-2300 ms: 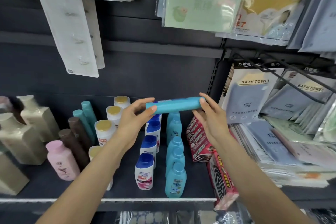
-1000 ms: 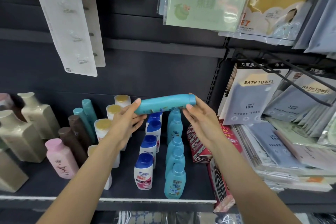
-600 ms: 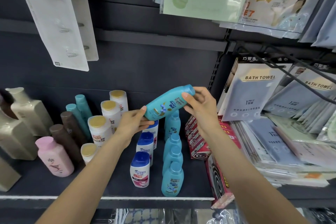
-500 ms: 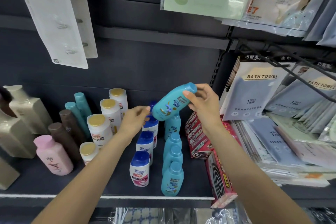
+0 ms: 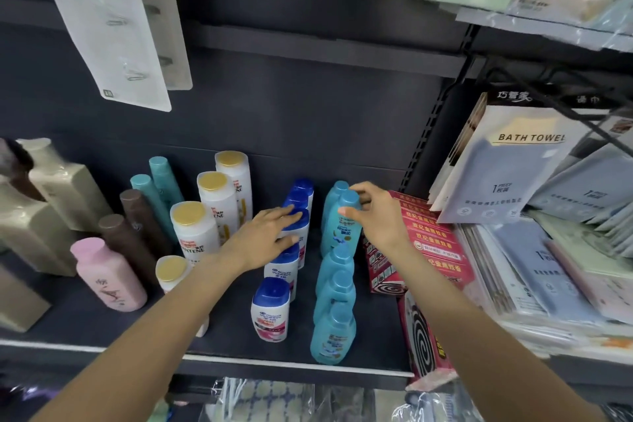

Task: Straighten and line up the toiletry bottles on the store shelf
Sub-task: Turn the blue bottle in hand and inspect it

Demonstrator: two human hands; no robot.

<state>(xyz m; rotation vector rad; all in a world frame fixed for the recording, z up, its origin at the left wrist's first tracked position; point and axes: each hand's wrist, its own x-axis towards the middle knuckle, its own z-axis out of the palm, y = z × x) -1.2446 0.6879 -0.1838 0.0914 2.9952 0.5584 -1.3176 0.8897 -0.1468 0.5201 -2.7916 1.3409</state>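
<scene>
Far to the left on the dark shelf [image 5: 102,329] stand big tan bottles [image 5: 65,188], with a pink bottle [image 5: 109,276] in front of them. Next come brown bottles [image 5: 128,243], thin green-blue bottles [image 5: 161,181], and white bottles with gold caps [image 5: 195,229].

Both bare arms reach up from the bottom of the view toward the middle of the shelf. The left hand [image 5: 265,238] lies flat, palm down, with its fingers straight and a little spread. Its fingers rest on the blue caps in a row of white bottles with blue caps [image 5: 272,310]. It is not gripping anything.

Just to the right is a row of blue bottles [image 5: 334,329], standing one behind the other. The right hand [image 5: 376,219] holds one blue bottle near the back [image 5: 346,226]. Its thumb and curled fingers pinch the bottle near the cap. That bottle stands upright in the row, but whether its bottom touches the shelf cannot be seen.

Beside the right hand are red boxes [image 5: 428,243] with a swirl picture. Farther right hang packs that say bath towel [image 5: 513,164].
</scene>
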